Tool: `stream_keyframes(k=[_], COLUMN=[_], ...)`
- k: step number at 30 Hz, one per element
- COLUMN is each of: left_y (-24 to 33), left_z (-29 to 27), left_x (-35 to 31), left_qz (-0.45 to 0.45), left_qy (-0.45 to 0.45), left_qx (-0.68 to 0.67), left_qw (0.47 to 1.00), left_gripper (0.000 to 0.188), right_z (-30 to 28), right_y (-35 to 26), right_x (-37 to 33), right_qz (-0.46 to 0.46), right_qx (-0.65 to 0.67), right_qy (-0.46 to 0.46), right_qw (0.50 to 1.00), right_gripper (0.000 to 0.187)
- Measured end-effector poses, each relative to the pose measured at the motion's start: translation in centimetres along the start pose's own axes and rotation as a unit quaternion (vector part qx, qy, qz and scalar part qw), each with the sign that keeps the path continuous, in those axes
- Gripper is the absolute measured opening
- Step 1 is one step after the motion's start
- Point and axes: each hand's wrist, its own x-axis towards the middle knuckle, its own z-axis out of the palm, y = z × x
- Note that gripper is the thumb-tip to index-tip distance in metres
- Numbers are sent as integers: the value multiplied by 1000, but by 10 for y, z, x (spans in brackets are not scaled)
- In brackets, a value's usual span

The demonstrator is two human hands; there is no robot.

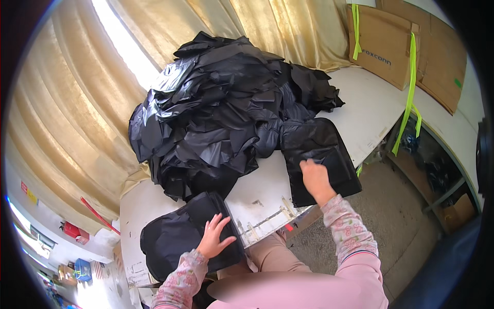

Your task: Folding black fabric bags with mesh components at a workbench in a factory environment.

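My left hand (214,238) lies with fingers spread on a stack of black fabric pieces (170,234) at the table's near left edge. The stack has rounded corners on its left side and hangs partly over the edge by my lap. To the right, my right hand (315,179) is closed, its fingertips pinching the top of another black fabric piece (321,136). That piece lies flat at the table's right edge, its upper end rounded, with a crease running beside my fingers. How many layers are under either hand cannot be made out.
A large heap of loose black pieces (221,108) covers the far middle of the white table (257,203). Gold curtains (67,103) hang behind it. Cardboard sheets (383,46) with yellow-green straps (411,77) stand at the far right, above a shelf (417,165).
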Motion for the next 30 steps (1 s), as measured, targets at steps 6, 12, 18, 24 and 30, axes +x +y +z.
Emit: stream_keyframes(k=[6,12,18,24,30], left_y=[75,137,137,146,134], left_z=[-51,-101,-111,-159,-125], left_x=[86,120,111,98,103], left_qz=[161,213,186,271,150], left_qy=[174,265,101,231,16], left_qx=[-90,-66,-119,-105,-378], left_qw=[967,938,970,928,913], left_gripper=[83,82,43,81,85], right_z=[-136,-192,-204,-208,-193], right_y=[-41,-87,-98,-101,-126], right_x=[42,23,28,29,29], right_qz=[-235,-423,-441,-425,-446], right_qx=[145,208,234,262,330], right_qy=[184,177,198,230,220], right_qw=[943,864,844,835,802], right_gripper=[12,27,33,29,31])
